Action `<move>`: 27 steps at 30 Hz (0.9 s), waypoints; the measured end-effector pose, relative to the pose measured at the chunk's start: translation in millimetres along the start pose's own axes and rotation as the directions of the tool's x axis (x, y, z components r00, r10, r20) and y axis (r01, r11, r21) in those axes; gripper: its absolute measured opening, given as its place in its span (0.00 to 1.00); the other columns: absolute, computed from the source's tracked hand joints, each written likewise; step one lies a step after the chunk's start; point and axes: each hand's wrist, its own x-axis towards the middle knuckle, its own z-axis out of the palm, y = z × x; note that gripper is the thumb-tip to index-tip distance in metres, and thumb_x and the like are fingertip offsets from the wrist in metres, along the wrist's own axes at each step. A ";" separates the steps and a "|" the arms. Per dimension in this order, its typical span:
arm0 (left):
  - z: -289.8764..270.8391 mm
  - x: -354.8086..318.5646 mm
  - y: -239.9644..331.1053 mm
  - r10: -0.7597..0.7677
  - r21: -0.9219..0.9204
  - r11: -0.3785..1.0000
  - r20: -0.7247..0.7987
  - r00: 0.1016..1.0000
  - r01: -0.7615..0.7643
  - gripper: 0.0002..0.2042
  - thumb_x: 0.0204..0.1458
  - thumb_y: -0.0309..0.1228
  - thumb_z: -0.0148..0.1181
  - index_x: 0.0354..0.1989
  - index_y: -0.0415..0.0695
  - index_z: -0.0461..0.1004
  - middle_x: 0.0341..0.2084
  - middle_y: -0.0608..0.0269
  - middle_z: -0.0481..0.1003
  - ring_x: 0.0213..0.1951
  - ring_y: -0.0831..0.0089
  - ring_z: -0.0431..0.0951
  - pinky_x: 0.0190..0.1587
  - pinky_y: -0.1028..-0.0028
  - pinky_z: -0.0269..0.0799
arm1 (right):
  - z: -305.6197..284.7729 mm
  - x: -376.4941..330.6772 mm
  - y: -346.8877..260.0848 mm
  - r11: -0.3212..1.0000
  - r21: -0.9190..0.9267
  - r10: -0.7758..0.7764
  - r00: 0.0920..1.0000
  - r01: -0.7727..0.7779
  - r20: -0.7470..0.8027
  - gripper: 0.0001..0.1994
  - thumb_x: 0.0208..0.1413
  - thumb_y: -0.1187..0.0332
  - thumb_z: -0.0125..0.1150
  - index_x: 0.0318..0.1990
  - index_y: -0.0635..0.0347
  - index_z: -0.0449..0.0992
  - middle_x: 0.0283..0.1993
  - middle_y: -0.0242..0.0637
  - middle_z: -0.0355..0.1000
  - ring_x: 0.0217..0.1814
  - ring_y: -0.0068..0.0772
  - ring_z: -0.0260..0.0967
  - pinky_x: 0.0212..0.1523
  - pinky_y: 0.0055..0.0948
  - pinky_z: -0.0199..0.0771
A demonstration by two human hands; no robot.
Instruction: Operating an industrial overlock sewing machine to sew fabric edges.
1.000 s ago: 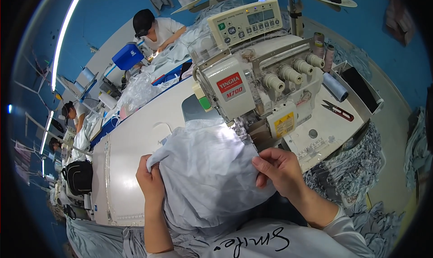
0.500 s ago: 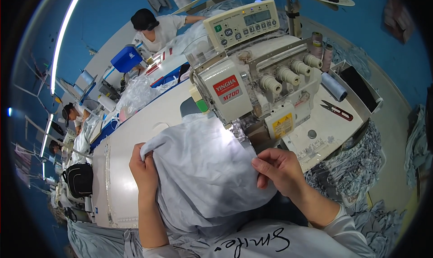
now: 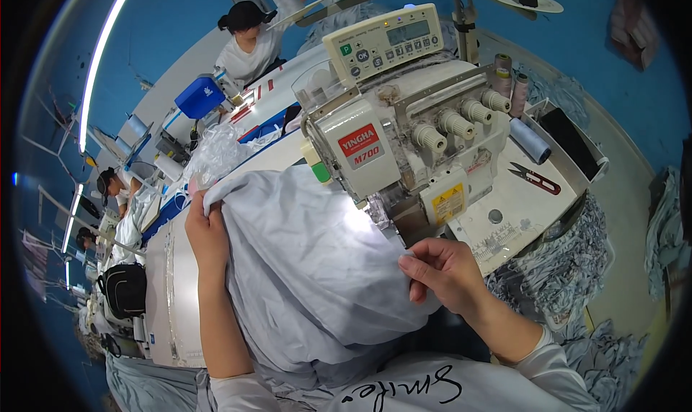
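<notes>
A large piece of pale blue-grey fabric is spread over the white sewing table in front of an overlock sewing machine. My left hand grips the fabric's far left edge and lifts it off the table. My right hand pinches the fabric's right edge just below the machine's needle area, where a lamp lights the cloth. The fabric drapes down toward my lap.
Small red-handled snips and thread cones lie on the machine's right side. A heap of blue-grey fabric scraps fills the bin at right. Other people sit at sewing stations at the back and far left. A black bag hangs at left.
My left hand has moved up and away along the table, pulling the fabric's left edge higher and spreading it. My right hand stays at the right edge by the machine.
</notes>
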 end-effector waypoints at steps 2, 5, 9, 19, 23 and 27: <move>-2.0 8.6 -1.6 0.026 0.015 1.000 -0.012 1.000 -0.026 0.05 0.53 0.21 0.49 0.36 0.38 0.70 0.27 0.54 0.75 0.32 0.68 0.74 0.39 0.75 0.67 | -0.9 0.2 -0.6 1.000 0.000 0.004 1.000 -0.004 0.011 0.07 0.55 0.70 0.60 0.31 0.66 0.73 0.21 0.31 0.70 0.17 0.18 0.67 0.19 0.17 0.68; 2.2 23.0 -4.9 0.050 0.016 0.999 -0.021 0.999 -0.049 0.05 0.54 0.23 0.50 0.36 0.38 0.71 0.28 0.53 0.75 0.33 0.66 0.75 0.39 0.74 0.67 | -2.4 1.5 -0.8 1.000 -0.001 0.013 1.000 -0.013 0.015 0.08 0.55 0.70 0.60 0.30 0.65 0.73 0.21 0.31 0.70 0.17 0.18 0.67 0.19 0.18 0.68; 0.6 44.8 -7.6 0.087 0.070 0.994 -0.045 0.995 -0.084 0.05 0.54 0.25 0.49 0.37 0.39 0.71 0.29 0.51 0.76 0.33 0.62 0.75 0.39 0.72 0.67 | -2.2 1.0 -1.1 1.000 0.011 0.015 0.999 -0.015 0.031 0.08 0.54 0.70 0.60 0.29 0.65 0.72 0.21 0.31 0.70 0.17 0.18 0.67 0.19 0.18 0.68; 0.4 99.4 -14.9 0.144 0.130 0.982 -0.070 0.987 -0.134 0.08 0.56 0.30 0.49 0.35 0.40 0.72 0.28 0.48 0.75 0.32 0.55 0.75 0.37 0.66 0.67 | -1.0 -0.3 -2.5 1.000 0.000 0.023 1.000 -0.023 0.013 0.07 0.53 0.70 0.61 0.29 0.65 0.72 0.19 0.31 0.69 0.16 0.18 0.66 0.19 0.18 0.67; 14.4 101.1 -61.1 0.029 0.306 0.952 -0.104 0.994 0.004 0.11 0.55 0.35 0.51 0.39 0.41 0.73 0.31 0.45 0.76 0.36 0.51 0.75 0.38 0.61 0.68 | -1.4 0.1 -2.0 1.000 -0.008 0.015 1.000 -0.015 0.010 0.08 0.53 0.70 0.61 0.29 0.65 0.72 0.18 0.30 0.69 0.16 0.18 0.66 0.18 0.18 0.66; 49.3 60.0 -90.7 -0.115 0.475 0.880 0.204 0.972 0.004 0.19 0.50 0.39 0.58 0.48 0.43 0.73 0.45 0.45 0.73 0.48 0.52 0.72 0.49 0.62 0.68 | 1.1 1.3 0.2 0.999 -0.036 -0.017 1.000 0.016 -0.026 0.08 0.53 0.70 0.62 0.29 0.64 0.71 0.19 0.30 0.69 0.16 0.17 0.66 0.18 0.17 0.66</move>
